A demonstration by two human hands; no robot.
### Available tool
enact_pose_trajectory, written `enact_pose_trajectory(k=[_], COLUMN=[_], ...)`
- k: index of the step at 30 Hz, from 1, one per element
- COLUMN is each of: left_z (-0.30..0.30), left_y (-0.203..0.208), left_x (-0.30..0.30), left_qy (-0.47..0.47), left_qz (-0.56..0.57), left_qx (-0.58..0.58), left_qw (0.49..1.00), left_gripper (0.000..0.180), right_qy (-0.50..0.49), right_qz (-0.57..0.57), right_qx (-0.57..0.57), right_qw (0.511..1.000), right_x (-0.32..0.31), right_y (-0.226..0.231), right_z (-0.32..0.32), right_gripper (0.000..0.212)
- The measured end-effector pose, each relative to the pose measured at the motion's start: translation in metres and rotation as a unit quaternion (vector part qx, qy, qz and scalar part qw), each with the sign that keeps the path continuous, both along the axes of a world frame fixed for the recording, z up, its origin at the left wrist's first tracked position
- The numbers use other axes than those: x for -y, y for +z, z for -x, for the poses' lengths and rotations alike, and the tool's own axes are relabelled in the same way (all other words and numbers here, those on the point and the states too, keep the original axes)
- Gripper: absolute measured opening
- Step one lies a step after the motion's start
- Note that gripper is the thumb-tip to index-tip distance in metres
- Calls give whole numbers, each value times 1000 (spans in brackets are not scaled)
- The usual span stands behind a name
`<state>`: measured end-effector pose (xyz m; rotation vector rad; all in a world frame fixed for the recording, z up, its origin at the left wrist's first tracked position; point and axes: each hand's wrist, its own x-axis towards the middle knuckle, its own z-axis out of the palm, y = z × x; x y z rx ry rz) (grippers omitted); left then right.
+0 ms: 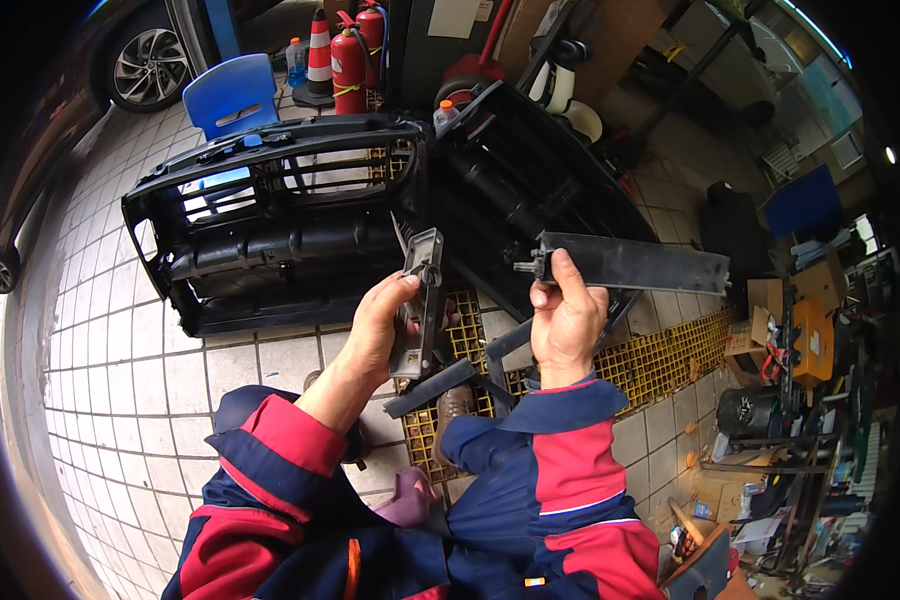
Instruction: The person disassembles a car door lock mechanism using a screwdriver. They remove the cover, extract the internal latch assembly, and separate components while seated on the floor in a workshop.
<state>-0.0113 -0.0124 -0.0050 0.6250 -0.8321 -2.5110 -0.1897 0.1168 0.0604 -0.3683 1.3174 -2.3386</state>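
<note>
My left hand [372, 325] is closed around a narrow grey plastic bracket [423, 250], held upright with the thumb on its face. A dark thin piece shows behind its top; I cannot make out what it is. In my right hand [568, 330] is one end of a long flat black plastic slat [638, 266], pinched under the thumb and pointing right. The slat and the bracket are apart. Just beyond my hands, a large black slatted plastic frame [290, 243] stands on the tiles, and a second black plastic panel [505, 190] leans at its right.
Loose black strips [430, 388] lie by my feet on a yellow floor grating [670, 352]. Farther off are a blue chair [232, 92], a striped cone [318, 60], and red fire extinguishers [348, 68]. Boxes [812, 335] and clutter fill the right side; a parked car stands far left.
</note>
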Motion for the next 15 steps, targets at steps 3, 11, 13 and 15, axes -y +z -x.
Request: enact_pose_trajectory(k=[3,11,13,15], left_z=[4,5,3,0], left_y=[9,17,13,9], left_x=[-8,-14,-9,-7], left_qy=[-13,-21,-49,-69], left_qz=[-51,-113,-90,-79], left_qx=[-8,-58,-57,-66], left_qw=[999,992,993,992], left_gripper=[41,54,55,56], right_qy=[39,81,98,103], right_qz=[5,-4,-15,-18], right_qx=[31,67,65,55], right_qw=[999,994,993,993], right_x=[2,1,2,3], right_y=[-8,-11,-13,-14], right_z=[-5,-5,-8,-11], right_gripper=[11,26,26,26])
